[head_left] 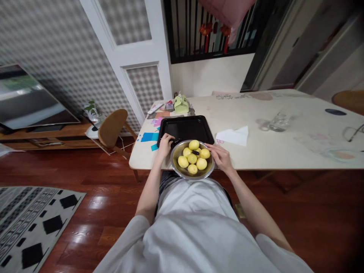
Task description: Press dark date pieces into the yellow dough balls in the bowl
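Note:
A shiny metal bowl (175, 165) of several yellow lemons (192, 158) sits at the near edge of the table, in front of my body. Among the fruit lies a small black object (195, 152), like a short handle. My right hand (222, 157) is at the bowl's right side, its fingers gripping the rim. Just left of the bowl, my left hand (165, 145) has its fingers curled over the near left part of a black baking tray (184, 127). Whatever is between those fingers is too small and dark to make out.
A crumpled white paper (233, 135) lies right of the tray, with a clear glass (280, 122) farther right. Behind the tray stand a green tissue box (181, 103) and a white remote (155, 109). A wooden chair (113, 129) is by the table's left end.

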The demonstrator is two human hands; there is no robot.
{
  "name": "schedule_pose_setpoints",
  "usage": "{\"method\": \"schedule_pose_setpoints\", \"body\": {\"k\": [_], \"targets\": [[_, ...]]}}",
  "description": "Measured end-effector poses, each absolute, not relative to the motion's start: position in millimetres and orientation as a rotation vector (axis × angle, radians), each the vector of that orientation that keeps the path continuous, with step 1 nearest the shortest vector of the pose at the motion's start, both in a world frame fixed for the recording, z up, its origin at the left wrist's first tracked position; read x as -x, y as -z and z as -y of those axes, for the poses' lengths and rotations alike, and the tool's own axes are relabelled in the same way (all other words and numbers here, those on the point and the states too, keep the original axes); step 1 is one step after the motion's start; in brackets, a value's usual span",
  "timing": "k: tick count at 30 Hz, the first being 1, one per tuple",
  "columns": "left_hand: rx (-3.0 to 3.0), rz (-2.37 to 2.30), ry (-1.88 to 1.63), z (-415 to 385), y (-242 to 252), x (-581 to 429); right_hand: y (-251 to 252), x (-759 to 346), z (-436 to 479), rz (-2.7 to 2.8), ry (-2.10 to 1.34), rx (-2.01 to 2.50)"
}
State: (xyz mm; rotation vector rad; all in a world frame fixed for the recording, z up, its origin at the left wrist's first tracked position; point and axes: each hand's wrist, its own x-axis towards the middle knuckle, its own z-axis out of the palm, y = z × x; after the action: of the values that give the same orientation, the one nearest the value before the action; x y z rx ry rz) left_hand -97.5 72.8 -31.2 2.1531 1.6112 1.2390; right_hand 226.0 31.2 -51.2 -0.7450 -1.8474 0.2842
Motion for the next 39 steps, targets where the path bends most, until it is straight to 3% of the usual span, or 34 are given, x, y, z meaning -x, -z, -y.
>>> {"method": "schedule_pose_setpoints", "body": {"k": [9, 16, 39], "targets": [[-2.179, -1.393, -1.336, -44, -6, 85, 53, -226, -33, 1.84, -0.272, 0.745], [-2.216, -1.247, -1.164, -13, -32, 60, 54, -225, -33, 1.838, -0.277, 0.772], [-2.211, -1.154, -0.866, -9, -22, 51, 55, -226, -35, 1.859, -0.253, 0.749]]}}
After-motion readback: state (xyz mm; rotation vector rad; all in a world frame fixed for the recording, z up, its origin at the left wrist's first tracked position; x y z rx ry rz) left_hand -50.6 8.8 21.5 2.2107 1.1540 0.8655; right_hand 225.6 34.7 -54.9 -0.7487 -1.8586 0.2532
